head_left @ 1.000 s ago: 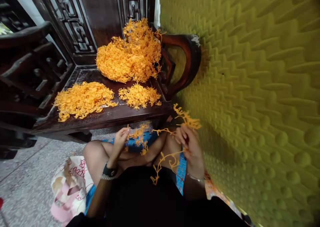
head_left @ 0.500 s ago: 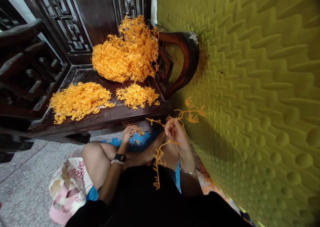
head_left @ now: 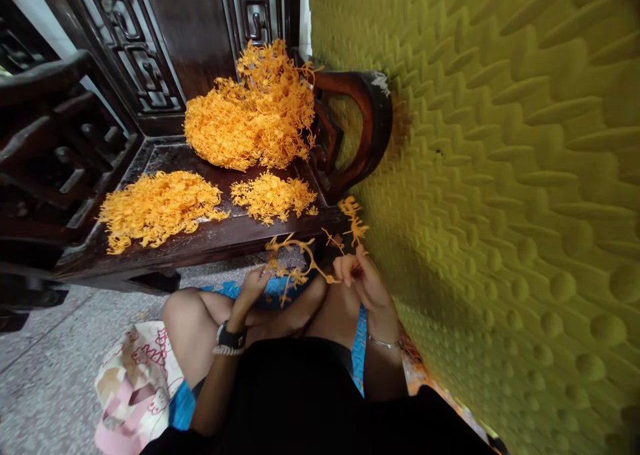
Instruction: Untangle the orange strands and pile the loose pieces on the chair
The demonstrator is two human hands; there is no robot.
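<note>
I sit cross-legged on the floor before a dark wooden bench [head_left: 210,238]. My right hand [head_left: 361,280] pinches a branching orange plastic strand [head_left: 305,255] that runs leftward and up past the bench edge. My left hand [head_left: 254,287] closes on the strand's lower left end, with small orange bits dangling beneath it. On the bench seat lie a big tangled orange heap [head_left: 255,111] at the back, a flatter pile [head_left: 155,205] on the left and a smaller pile [head_left: 270,196] in the middle.
A yellow-green padded wall [head_left: 500,195] rises close on my right. The bench's curved armrest [head_left: 365,128] juts toward it. A patterned pink-and-white cloth bag [head_left: 133,381] lies on the speckled floor by my left knee. A blue mat [head_left: 235,288] is under my legs.
My right hand dropped from its raised position and the long hanging strand is now stretched between both hands. My left hand moved right to take its end.
</note>
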